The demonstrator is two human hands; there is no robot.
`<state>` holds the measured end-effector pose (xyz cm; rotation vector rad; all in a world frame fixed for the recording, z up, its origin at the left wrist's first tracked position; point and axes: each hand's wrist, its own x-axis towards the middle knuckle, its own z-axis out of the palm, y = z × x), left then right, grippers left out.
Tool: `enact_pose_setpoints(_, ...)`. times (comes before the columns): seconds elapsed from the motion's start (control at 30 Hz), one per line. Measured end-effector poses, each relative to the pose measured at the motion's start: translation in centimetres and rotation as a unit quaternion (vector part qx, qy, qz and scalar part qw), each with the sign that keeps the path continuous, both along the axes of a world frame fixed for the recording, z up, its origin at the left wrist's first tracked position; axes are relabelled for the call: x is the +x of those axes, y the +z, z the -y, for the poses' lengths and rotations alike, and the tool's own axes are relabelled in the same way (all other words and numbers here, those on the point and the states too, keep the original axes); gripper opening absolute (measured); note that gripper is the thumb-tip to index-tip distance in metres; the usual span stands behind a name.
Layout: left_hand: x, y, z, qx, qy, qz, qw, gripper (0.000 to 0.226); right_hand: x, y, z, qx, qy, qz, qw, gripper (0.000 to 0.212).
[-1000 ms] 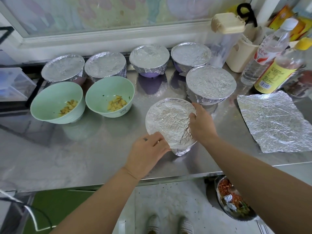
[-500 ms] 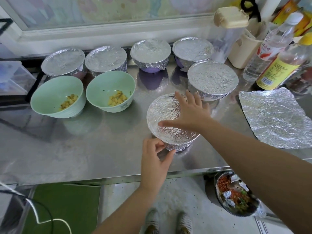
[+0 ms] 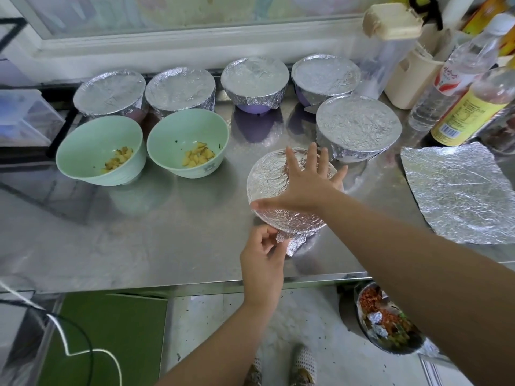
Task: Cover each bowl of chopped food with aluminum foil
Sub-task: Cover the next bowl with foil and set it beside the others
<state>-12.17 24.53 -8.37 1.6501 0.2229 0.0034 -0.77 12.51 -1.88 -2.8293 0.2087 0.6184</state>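
Someone is finishing the cover on one bowl. The foil-covered bowl (image 3: 267, 176) stands near the counter's (image 3: 139, 240) front edge, right of middle. The right hand (image 3: 306, 188) lies flat on top, fingers (image 3: 312, 160) straight and spread, steadying it. The left hand (image 3: 263, 263) has thumb and fingertips clamped on a loose flap (image 3: 295, 242) that juts toward the front edge. The bowl is round, mouth up, with no long axis. Next, I'd judge, the flap needs tucking under the rim. Then the spare foil sheet (image 3: 459, 190) by the right edge can go over one of the two uncovered green bowls (image 3: 83, 157) on the left.
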Motion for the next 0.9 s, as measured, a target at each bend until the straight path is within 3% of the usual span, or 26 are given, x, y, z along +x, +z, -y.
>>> enact_pose_setpoints(0.23, 0.7, 0.3, -1.7, 0.06, -0.037, 0.042, 0.997, 0.033, -0.1, -0.1, 0.0, 0.004, -0.002, 0.002, 1.0, 0.155)
enact_pose_setpoints(0.37, 1.1, 0.6, -2.9, 0.154, -0.092, 0.123, 0.976, 0.014, -0.1, -0.2, -0.1, 0.006, -0.003, 0.004, 1.0, 0.154)
enact_pose_setpoints(0.5, 1.5, 0.9, -3.3, 0.192, -0.109, 0.15, 0.964, 0.008, -0.2, -0.3, -0.1, 0.007, -0.005, 0.01, 1.0, 0.153)
enact_pose_setpoints(0.6, 1.6, 0.8, -3.2, 0.179, -0.104, 0.117, 0.971, 0.008, -0.3, -0.3, 0.0, 0.01, -0.007, 0.014, 1.0, 0.153)
enact_pose_setpoints(0.73, 1.6, 1.4, -2.7, 0.108, -0.082, 0.005, 0.991, 0.014, -0.3, -0.4, -0.1, 0.009, -0.009, 0.015, 1.0, 0.153)
enact_pose_setpoints(0.9, 2.2, 2.9, -2.7, 0.042, -0.073, -0.126, 0.988, 0.008, -0.4, -0.4, -0.1, 0.003, -0.008, 0.018, 1.0, 0.152)
